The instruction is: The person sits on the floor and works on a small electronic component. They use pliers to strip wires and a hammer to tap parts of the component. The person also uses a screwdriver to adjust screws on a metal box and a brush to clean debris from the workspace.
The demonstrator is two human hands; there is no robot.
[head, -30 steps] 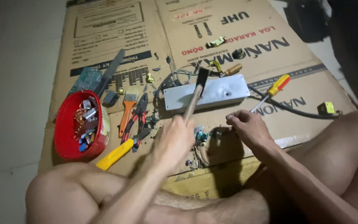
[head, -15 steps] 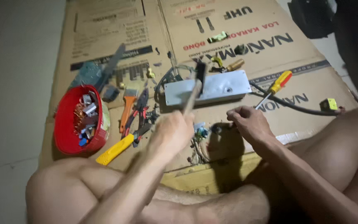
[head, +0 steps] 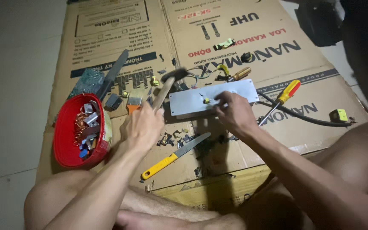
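Observation:
My left hand (head: 143,125) grips the wooden handle of a hammer (head: 167,85), whose dark head hangs just left of a flat grey metal plate (head: 211,98) lying on cardboard. My right hand (head: 233,113) rests on the plate's near edge, its fingers by a small yellow part (head: 207,101) on the plate. Small dark scraps (head: 177,138) lie on the cardboard below the plate.
A red bowl (head: 67,145) with several small metal and electronic parts sits at the left. A yellow-handled knife (head: 175,155) lies near my legs. A yellow-and-red screwdriver (head: 280,100), a black cable (head: 303,118), a green circuit board (head: 86,81) and a brush (head: 134,102) lie on the flattened cardboard (head: 277,55).
The hammer has swung left, off the plate. My right hand moved up from the cardboard onto the plate's near edge. The knife now lies bare below my left hand.

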